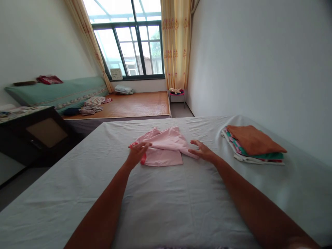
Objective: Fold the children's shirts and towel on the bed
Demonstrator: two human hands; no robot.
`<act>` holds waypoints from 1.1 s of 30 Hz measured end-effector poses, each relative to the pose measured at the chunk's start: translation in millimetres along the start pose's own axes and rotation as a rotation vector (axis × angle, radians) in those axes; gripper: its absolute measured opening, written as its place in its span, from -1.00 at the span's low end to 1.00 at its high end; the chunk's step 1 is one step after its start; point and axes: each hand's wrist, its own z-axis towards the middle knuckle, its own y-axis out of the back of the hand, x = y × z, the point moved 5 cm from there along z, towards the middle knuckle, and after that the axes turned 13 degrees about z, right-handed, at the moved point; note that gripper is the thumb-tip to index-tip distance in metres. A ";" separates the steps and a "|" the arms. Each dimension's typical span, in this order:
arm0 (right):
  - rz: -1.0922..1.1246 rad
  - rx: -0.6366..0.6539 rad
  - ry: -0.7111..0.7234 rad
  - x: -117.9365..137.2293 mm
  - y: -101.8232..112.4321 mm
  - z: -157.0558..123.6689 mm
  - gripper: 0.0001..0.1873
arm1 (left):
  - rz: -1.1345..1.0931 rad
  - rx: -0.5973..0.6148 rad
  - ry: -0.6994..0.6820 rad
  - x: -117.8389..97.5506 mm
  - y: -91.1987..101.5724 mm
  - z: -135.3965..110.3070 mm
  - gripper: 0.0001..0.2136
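A pale pink garment (166,141) with red trim at its left end lies partly folded on the white bed sheet (166,207). Its upper layer slants across the lower one, and a corner points to the right. My left hand (137,154) rests over the red-trimmed end, its fingers stretched out. Beside the right corner, my right hand (203,152) has its fingers spread and grips nothing; whether a fingertip touches the cloth I cannot tell.
On the right stands a stack of folded clothes (254,140), orange on top. Beyond the sheet are a second bed with a brown mat (140,103), a dark cabinet (38,135) at left and a small pink-rimmed stool (177,92). A white wall (259,62) runs along the right.
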 end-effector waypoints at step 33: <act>0.887 -0.261 0.095 -3.2 35.4 9.1 -0.50 | -0.322 0.314 0.441 41.2 26.9 -17.1 -0.54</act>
